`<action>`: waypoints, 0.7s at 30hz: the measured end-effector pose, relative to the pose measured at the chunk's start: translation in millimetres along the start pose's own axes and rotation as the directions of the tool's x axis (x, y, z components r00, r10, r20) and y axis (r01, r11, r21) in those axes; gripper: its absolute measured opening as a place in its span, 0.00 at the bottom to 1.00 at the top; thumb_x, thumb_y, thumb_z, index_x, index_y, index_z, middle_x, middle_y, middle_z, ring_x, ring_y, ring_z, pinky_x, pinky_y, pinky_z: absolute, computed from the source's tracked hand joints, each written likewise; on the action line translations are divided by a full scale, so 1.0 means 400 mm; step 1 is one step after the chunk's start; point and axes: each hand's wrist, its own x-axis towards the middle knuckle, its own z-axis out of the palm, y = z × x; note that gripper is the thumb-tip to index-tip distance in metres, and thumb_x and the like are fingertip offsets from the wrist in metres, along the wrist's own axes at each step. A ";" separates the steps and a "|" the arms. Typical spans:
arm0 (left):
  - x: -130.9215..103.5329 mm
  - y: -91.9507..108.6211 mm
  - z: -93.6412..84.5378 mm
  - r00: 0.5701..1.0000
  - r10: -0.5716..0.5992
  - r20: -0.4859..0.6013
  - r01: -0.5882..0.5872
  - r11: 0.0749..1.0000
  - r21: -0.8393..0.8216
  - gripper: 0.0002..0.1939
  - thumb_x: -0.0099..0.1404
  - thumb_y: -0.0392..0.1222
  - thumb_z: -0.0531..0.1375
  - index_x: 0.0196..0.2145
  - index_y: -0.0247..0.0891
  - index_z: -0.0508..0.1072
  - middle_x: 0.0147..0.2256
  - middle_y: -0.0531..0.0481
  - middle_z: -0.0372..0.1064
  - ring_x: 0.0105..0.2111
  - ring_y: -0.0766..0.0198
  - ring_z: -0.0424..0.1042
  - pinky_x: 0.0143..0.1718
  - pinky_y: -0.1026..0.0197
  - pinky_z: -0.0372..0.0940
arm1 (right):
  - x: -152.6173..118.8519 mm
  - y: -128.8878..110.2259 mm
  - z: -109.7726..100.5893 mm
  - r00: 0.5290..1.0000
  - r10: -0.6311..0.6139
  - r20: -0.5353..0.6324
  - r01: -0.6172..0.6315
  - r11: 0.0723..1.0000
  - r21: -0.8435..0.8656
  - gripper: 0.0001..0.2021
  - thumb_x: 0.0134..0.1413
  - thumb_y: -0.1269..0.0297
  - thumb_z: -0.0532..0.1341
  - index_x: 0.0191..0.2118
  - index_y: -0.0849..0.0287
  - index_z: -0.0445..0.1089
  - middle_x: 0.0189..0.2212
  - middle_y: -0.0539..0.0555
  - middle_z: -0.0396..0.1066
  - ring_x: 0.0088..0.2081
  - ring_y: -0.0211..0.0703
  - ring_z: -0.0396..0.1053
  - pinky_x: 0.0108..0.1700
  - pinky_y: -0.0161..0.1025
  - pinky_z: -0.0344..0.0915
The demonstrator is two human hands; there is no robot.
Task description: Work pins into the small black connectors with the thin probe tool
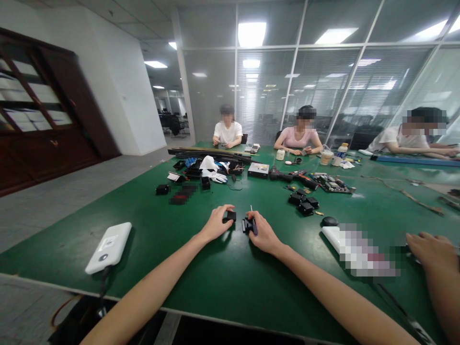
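Over the near middle of the green table, my left hand pinches a small black box-shaped part between thumb and fingers. A short gap to the right, my right hand is closed on a second black part with an open, stepped shape. The same hand also grips a slim dark screwdriver, its thin shaft pointing up and away. The two black parts are apart. Which fingers bear on the part and which on the screwdriver I cannot make out.
Several black boxes lie ahead right, near a power drill and a circuit board. White power banks rest left and right. Another person's hand is at far right. Three people sit across the table.
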 end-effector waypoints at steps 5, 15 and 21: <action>-0.004 0.017 -0.002 0.999 0.044 0.022 -0.044 0.999 -0.010 0.30 0.57 0.35 0.63 0.58 0.48 0.69 0.51 0.47 0.74 0.55 0.47 0.67 0.61 0.44 0.55 | 0.000 -0.006 0.002 0.999 -0.032 -0.018 0.033 0.995 0.096 0.25 0.45 0.78 0.57 0.50 0.54 0.60 0.55 0.60 0.67 0.59 0.52 0.66 0.61 0.50 0.62; -0.010 0.036 -0.004 0.994 0.109 0.017 -0.108 0.994 -0.032 0.30 0.61 0.36 0.62 0.61 0.48 0.67 0.54 0.47 0.71 0.58 0.49 0.66 0.62 0.45 0.55 | -0.002 0.003 0.007 0.991 0.093 -0.093 -0.097 0.994 -0.042 0.26 0.45 0.74 0.59 0.54 0.55 0.60 0.54 0.60 0.68 0.50 0.54 0.68 0.54 0.51 0.64; -0.013 0.046 -0.009 0.990 0.126 0.057 -0.123 0.991 -0.048 0.31 0.62 0.36 0.62 0.62 0.48 0.65 0.55 0.46 0.71 0.58 0.48 0.65 0.63 0.45 0.54 | -0.004 -0.013 0.010 0.994 0.075 -0.075 -0.076 0.997 -0.016 0.26 0.51 0.67 0.63 0.56 0.54 0.58 0.58 0.60 0.67 0.53 0.54 0.69 0.55 0.51 0.64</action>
